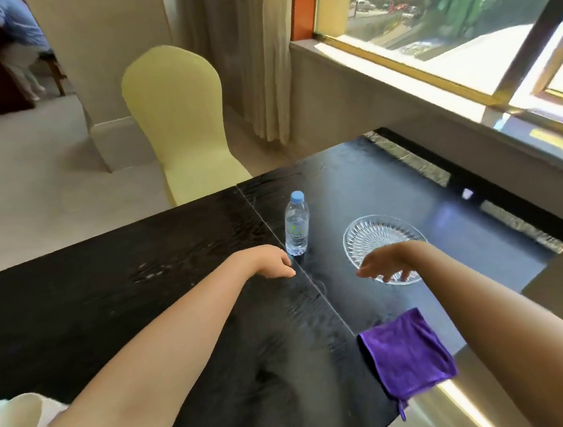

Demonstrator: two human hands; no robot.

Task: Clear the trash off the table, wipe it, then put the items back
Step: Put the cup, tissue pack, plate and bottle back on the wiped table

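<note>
Left hand (271,264) relaxed, empty, beside bottle (296,225), right hand (385,265) relaxed over dish (378,235) rim, cloth (407,352) overhanging bench (145,312) edge

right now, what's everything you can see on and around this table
table: one, black wood grain, fills the foreground
water bottle: one, clear with blue cap, upright mid-table by the seam
glass dish: one, clear cut glass, right of the bottle
cloth: one, purple, near right edge, partly hanging over
white round container: one, white, near left corner, cut off by the frame
chair: one, pale yellow cover, far side of the table
curtain: one, beige, behind the chair
window: one, gold frame, far right
person: one, blue top, far left background
left hand: bare, beside the bottle's base, holding nothing
right hand: bare, fingers spread over the dish's near rim
</note>
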